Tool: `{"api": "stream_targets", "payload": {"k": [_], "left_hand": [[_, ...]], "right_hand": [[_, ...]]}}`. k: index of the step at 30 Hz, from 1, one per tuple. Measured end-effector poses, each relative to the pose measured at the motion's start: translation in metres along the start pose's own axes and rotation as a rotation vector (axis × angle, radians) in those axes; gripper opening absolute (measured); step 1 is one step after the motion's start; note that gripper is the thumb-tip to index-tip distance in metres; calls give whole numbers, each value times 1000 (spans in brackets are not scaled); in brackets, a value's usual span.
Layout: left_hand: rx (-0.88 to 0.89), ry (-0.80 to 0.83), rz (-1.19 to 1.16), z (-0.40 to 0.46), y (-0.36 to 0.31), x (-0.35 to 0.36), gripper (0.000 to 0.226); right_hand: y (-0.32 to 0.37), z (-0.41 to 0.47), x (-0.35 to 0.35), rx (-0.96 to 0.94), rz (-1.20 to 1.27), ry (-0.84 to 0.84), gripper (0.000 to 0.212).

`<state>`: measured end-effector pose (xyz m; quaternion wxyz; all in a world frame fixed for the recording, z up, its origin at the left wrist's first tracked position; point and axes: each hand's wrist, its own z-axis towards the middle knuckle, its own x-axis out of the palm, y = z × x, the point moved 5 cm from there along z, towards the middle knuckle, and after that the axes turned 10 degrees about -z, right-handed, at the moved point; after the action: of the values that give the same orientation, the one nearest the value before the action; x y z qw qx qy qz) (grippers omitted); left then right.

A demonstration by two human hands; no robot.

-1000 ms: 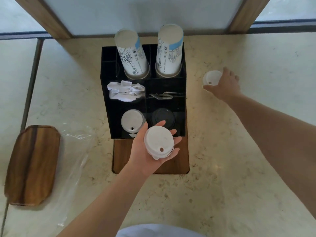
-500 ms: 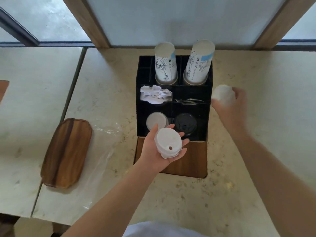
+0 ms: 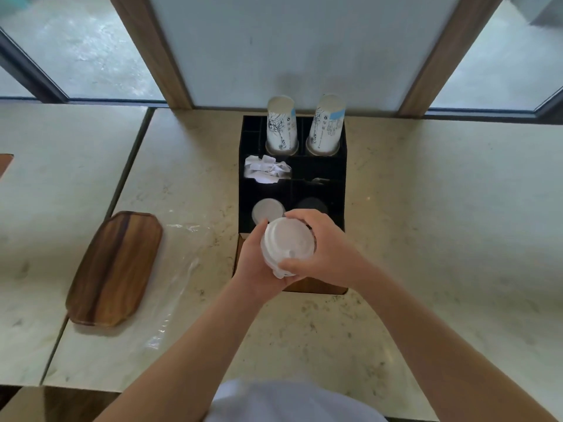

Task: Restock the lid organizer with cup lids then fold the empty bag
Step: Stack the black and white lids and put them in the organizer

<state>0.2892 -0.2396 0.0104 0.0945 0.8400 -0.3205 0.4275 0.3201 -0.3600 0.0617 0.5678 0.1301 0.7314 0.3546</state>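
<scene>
lid stack [image 3: 288, 243] between both hands [image 3: 304, 257]

A pale cream marble-patterned table [image 3: 441, 226] fills the scene, split by a dark seam [image 3: 128, 175] from a second slab on the left; behind it stands a frosted grey-white panel [image 3: 304, 50] framed by two slanting brown wooden posts [image 3: 152, 50]; windows with dark frames [image 3: 27, 68] flank it on both sides, letting in soft daylight over wet-looking grey ground [image 3: 85, 47] outside.
</scene>
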Motion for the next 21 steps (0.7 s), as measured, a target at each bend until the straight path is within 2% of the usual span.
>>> {"api": "stream_targets", "payload": {"k": [3,7,14,21], "left_hand": [[-12,64,9,-12,5,-3,62],[0,146,8,-27,10,-8,75],[-48,288,-89,-41,11,-17,80],[-18,229,-6,-35,2,-26,75]], "right_hand": [[12,-12,7,-29,-70,33,82],[26,-22,13,-79,-136,87,86],[49,-30,16,-128,-200,145,90],[48,-23,25,-105,-259,156,94]]}}
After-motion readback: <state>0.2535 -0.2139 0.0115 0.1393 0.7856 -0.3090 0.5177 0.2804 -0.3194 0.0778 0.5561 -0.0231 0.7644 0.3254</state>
